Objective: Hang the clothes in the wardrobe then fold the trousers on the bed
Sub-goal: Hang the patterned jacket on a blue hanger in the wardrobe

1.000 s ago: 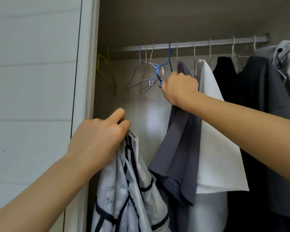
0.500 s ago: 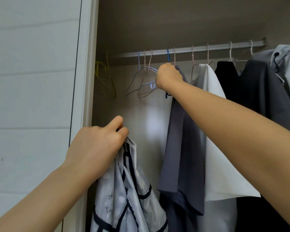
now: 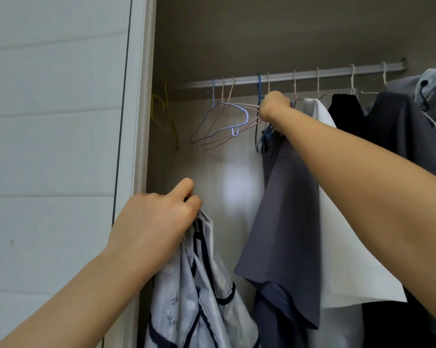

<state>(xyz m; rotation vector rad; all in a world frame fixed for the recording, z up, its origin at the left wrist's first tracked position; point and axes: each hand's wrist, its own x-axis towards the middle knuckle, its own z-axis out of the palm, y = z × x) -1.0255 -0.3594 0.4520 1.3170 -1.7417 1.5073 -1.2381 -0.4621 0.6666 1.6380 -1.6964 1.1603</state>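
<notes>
**Pale grey cloth in one hand, a blue hanger gripped at the rail in the other**

Pale grey fabric crossed by dark navy stripes is nearest the camera. This striped garment (image 3: 199, 297) is bunched at its top inside the left hand (image 3: 156, 222), whose fingers and thumb are curled tight round it. The rest of the cloth hangs loose below the fist, in front of the wardrobe's left side, just beside the white door frame (image 3: 141, 121).

The right arm stretches up and away across the view. The right hand (image 3: 274, 106) is closed on the neck of the blue hanger (image 3: 258, 116), just under the rail (image 3: 312, 75). The hanger's hook rises to the rail near its middle; whether it sits fully over the bar cannot be told. The grey shirt (image 3: 287, 209) hangs from this hanger, its short sleeve and hem dropping low beside the striped garment without touching it.

Behind the grey shirt, toward the rail's right end, hang a white garment (image 3: 342, 247), a black garment (image 3: 345, 109), a dark grey garment (image 3: 400, 126) and, at the edge, a light grey hooded top (image 3: 435, 84).

Toward the rail's left end, a cluster of empty hangers (image 3: 227, 121) in pale blue and pink hangs tilted, touching the right hand. A yellow hanger (image 3: 165, 116) hangs at the far left end, against the wardrobe's side wall.
</notes>
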